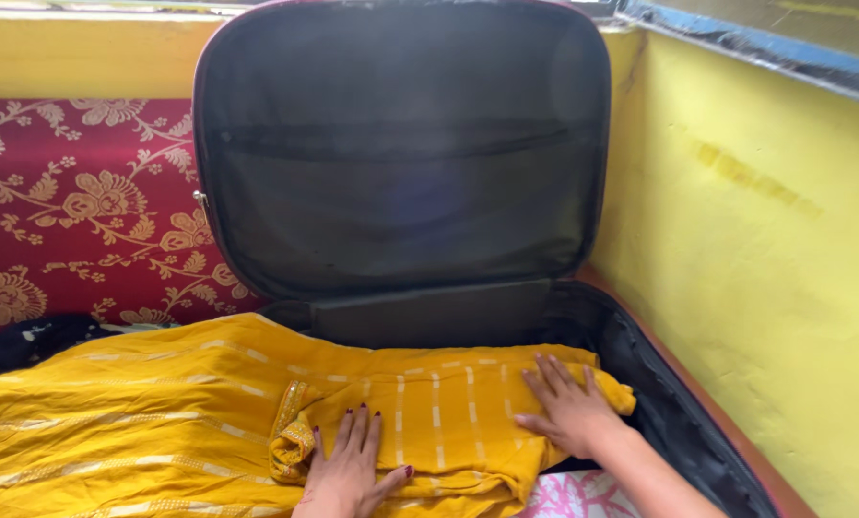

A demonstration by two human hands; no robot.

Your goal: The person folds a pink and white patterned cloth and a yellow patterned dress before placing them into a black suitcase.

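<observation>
Currently, the folded yellow garment (429, 412) is pressed flat inside the open suitcase (405, 153) by left hand (350, 470) and right hand (568, 408), fingers spread, nothing gripped; even pressure is best applied.

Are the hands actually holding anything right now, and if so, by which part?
Nothing is gripped. Both the left hand and right hand lie flat, palms down, pressing on top of the folded yellow garment in the open suitcase.
</observation>
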